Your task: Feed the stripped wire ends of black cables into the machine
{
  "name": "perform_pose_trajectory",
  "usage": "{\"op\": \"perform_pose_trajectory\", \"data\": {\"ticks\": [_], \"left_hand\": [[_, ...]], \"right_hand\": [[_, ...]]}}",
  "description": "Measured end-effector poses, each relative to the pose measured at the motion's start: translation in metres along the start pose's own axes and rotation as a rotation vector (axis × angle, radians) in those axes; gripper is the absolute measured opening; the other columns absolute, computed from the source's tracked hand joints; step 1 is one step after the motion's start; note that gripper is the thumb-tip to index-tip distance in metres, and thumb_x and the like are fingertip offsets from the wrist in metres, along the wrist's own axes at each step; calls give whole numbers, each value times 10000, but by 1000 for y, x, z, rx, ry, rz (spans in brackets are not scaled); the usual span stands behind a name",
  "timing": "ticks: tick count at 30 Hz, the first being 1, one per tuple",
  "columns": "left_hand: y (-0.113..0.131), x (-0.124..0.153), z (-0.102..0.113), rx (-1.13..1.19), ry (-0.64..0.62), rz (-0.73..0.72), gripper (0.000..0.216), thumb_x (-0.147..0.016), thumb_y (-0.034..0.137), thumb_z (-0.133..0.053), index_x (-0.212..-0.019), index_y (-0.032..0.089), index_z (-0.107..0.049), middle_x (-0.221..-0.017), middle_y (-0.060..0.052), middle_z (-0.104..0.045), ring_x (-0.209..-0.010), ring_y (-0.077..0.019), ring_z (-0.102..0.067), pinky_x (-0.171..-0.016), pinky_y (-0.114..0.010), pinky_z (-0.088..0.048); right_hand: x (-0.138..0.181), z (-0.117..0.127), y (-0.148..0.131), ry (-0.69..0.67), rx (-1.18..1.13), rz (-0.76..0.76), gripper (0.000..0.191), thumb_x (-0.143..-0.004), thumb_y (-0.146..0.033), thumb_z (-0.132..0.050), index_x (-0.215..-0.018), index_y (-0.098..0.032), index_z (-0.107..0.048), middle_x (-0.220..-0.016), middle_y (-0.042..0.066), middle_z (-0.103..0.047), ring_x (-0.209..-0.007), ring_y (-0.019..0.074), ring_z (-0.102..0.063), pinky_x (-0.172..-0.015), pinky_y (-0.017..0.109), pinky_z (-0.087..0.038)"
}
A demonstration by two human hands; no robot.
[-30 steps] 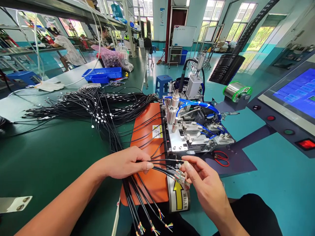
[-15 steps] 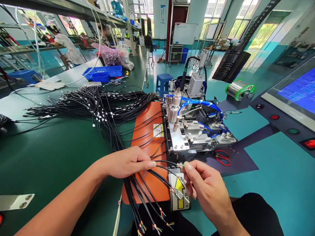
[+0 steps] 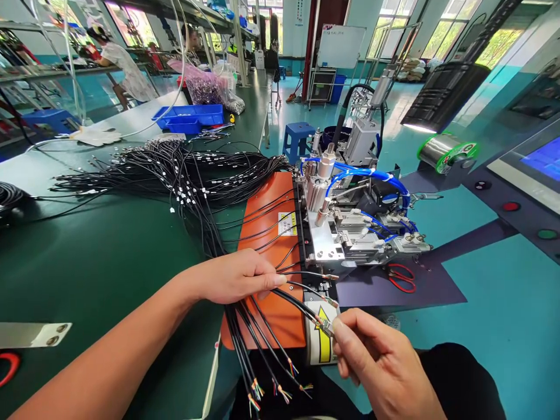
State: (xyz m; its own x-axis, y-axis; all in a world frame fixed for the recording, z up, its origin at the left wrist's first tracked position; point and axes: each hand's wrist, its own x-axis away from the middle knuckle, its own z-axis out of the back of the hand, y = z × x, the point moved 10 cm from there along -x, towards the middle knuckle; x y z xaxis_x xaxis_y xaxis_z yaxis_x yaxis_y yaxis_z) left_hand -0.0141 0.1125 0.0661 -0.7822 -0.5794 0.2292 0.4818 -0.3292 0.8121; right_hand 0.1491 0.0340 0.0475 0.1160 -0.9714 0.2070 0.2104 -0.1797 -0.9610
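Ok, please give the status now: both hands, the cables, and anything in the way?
Left hand: gripping black cables. Right hand: pinching connector ends. Cables extend over orange plate. No obstruction seen between the hands.

Covered and cut off

My left hand (image 3: 247, 277) covers a stretch of the black cables (image 3: 294, 303), so I can't see how they lie inside it. My right hand (image 3: 378, 361) hides the tips of the metal connectors (image 3: 325, 326). Near left, my view's edge cuts off a red loop (image 3: 14, 364) and, farther back, a coil of cable (image 3: 12, 198); on the right it cuts the screen (image 3: 546, 160). The far whiteboard (image 3: 342, 49) carries writing too small to read.
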Motion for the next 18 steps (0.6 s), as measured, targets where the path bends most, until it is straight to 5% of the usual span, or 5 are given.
{"op": "perform_pose_trajectory", "data": {"ticks": [13, 18], "left_hand": [[0, 0, 0, -2, 1, 4, 502, -989, 485, -441, -642, 148, -575, -566, 31, -470, -521, -92, -373, -519, -224, -312], [-1, 0, -2, -31, -16, 26, 508, -998, 482, -426, -652, 143, -579, -567, 31, -466, -519, -88, -361, -519, -224, -305]], "right_hand": [[0, -12, 13, -75, -78, -97, 481, -904, -610, -548, -662, -196, -580, -510, -10, -523, -470, 117, -468, -471, 226, -353], [2, -24, 31, -127, -323, -281, 480, -862, -605, -616, -652, -177, -557, -535, -25, -523, -389, 69, -442, -387, 191, -264]]}}
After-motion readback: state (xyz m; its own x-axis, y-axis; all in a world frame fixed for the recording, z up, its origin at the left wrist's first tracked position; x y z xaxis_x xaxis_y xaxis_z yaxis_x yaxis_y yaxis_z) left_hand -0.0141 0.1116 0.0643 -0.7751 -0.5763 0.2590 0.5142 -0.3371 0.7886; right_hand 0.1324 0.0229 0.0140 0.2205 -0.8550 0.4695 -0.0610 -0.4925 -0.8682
